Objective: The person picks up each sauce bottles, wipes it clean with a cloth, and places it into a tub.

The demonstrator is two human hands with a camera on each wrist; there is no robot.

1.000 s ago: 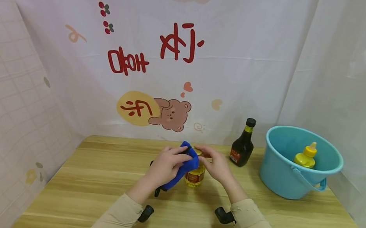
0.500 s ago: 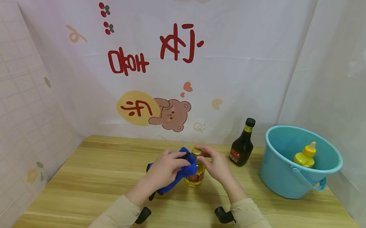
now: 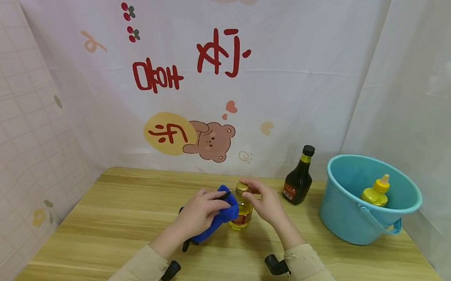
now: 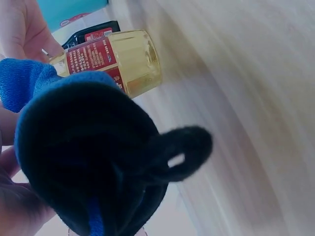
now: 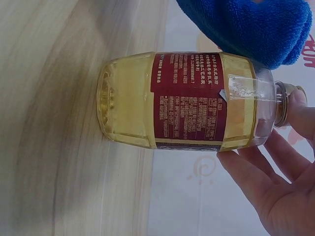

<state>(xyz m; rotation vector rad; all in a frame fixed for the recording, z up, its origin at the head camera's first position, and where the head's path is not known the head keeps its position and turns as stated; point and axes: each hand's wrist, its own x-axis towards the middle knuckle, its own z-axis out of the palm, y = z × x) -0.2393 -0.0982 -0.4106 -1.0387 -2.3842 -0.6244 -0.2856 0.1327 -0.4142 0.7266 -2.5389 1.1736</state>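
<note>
My left hand [image 3: 196, 211] grips a blue terry-cloth mitt [image 3: 208, 231] with black trim, just left of a bottle of yellow cooking oil [image 3: 242, 218]. In the left wrist view the mitt's dark opening [image 4: 88, 147] and black hanging loop [image 4: 189, 160] face the camera. The oil bottle stands upright on the table, with a gold cap and a red label [image 5: 187, 98]. My right hand [image 3: 266, 205] holds it at the top, thumb at the cap and fingers around the neck and shoulder. The mitt overlaps the bottle's upper side in the right wrist view.
A dark sauce bottle [image 3: 298, 183] with a black cap stands behind, to the right. Farther right is a light blue bucket [image 3: 341, 216] holding a yellow squeeze bottle [image 3: 375, 194]. A printed white curtain [image 3: 305, 74] closes off the back of the wooden table [image 3: 115, 231].
My left hand has drawn the mitt down and to the left along the bottle, baring the gold cap and more of the neck. My right hand has stayed at the bottle's top.
</note>
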